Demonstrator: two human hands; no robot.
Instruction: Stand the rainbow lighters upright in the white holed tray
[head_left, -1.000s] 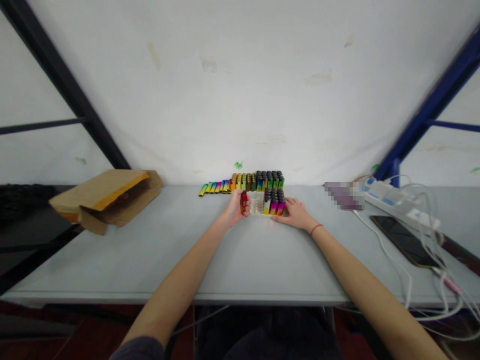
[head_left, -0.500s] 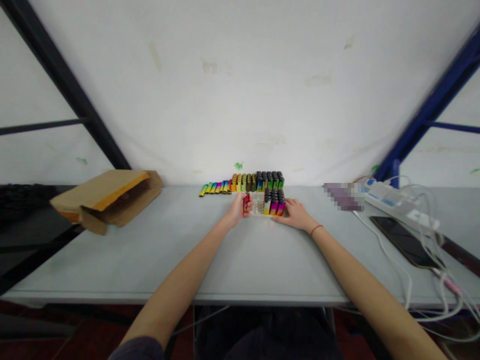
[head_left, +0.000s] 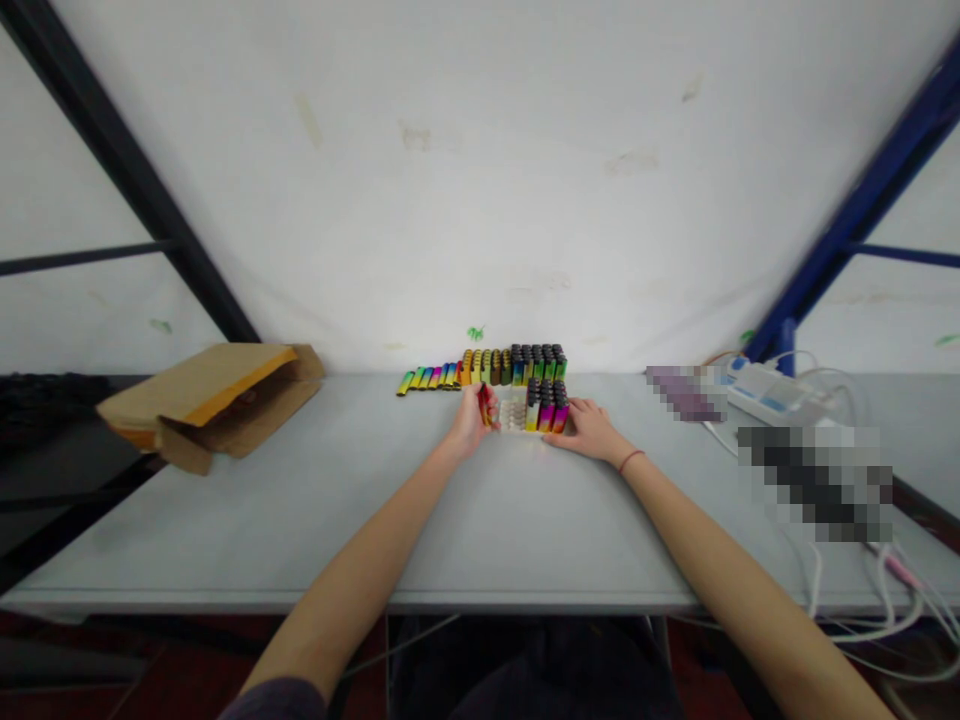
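Note:
My left hand (head_left: pixel 469 418) is closed around a red lighter (head_left: pixel 484 402), held tilted at the left end of a clear tray (head_left: pixel 514 414). The tray's left part shows bare sockets. Upright lighters with black tops (head_left: pixel 547 406), in pink, purple and yellow, fill its right part. My right hand (head_left: pixel 592 428) grips the tray's right end, its thumb along the front edge and its fingers on the side. Directly behind stand blue-green lighters with black tops (head_left: pixel 538 364) and yellow-orange lighters (head_left: pixel 486 366), packed in rows.
Several loose, colourful lighters (head_left: pixel 430 378) lie in a row at the back left. An open cardboard box (head_left: pixel 217 400) rests on the left of the grey table (head_left: pixel 495 520). A power strip (head_left: pixel 780 395) with tangled white cables and blurred-out items occupies the right.
My left hand has shifted slightly left, away from the sockets, and the red lighter has gone from upright to tilted. My right hand stays at the tray.

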